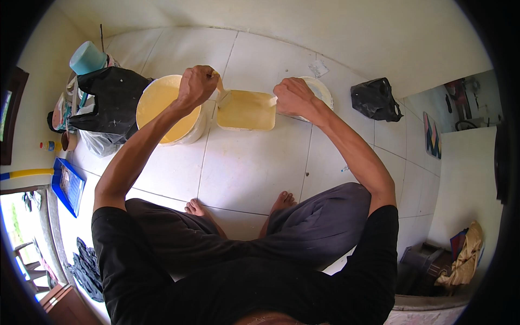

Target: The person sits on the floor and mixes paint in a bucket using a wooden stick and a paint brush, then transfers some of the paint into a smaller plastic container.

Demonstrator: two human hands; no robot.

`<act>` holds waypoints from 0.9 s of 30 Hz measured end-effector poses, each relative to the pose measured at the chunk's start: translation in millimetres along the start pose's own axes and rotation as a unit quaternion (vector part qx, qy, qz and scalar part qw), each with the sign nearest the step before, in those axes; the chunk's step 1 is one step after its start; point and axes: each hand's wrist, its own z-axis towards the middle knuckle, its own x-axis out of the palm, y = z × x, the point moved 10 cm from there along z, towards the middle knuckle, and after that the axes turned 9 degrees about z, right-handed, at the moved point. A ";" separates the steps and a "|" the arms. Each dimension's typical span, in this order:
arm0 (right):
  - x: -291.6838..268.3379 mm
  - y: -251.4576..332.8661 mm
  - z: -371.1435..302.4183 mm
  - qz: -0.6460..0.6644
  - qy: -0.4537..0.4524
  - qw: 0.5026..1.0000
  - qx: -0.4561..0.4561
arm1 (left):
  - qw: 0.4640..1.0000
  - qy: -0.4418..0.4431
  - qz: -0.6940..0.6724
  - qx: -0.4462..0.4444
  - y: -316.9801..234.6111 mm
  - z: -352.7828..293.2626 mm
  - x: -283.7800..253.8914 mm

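Note:
My left hand (197,86) is closed round the handle of a paintbrush (223,97) smeared with cream-yellow paint. The brush's lower end is at the left side of a rectangular paint tray (246,125). Pale yellow paint coats the tray's inside. My right hand (296,98) grips the tray at its right end; its fingers are partly hidden. A large white bucket (201,127) of yellow paint stands to the left, partly covered from view by my left hand and forearm. Behind my right hand lies a round white lid or shallow container (324,92), partly hidden.
White floor tiles (244,162) spread between my feet and the wall. A black plastic bag (375,100) lies at the right. Another black bag (111,97) and a light-blue pail (88,58) stand at the left, above a blue dustpan (67,187).

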 end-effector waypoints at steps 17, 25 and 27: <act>11.9 17.0 7.2 0.043 0.103 0.993 0.042 | 0.997 -0.069 0.007 0.039 4.2 -0.9 -3.3; 11.6 23.0 6.7 -0.060 0.102 0.992 0.048 | 0.998 -0.046 -0.007 0.043 5.1 -7.5 0.4; 15.1 19.6 5.6 -0.081 0.145 0.983 0.076 | 0.998 -0.033 0.001 0.049 5.2 -6.4 3.1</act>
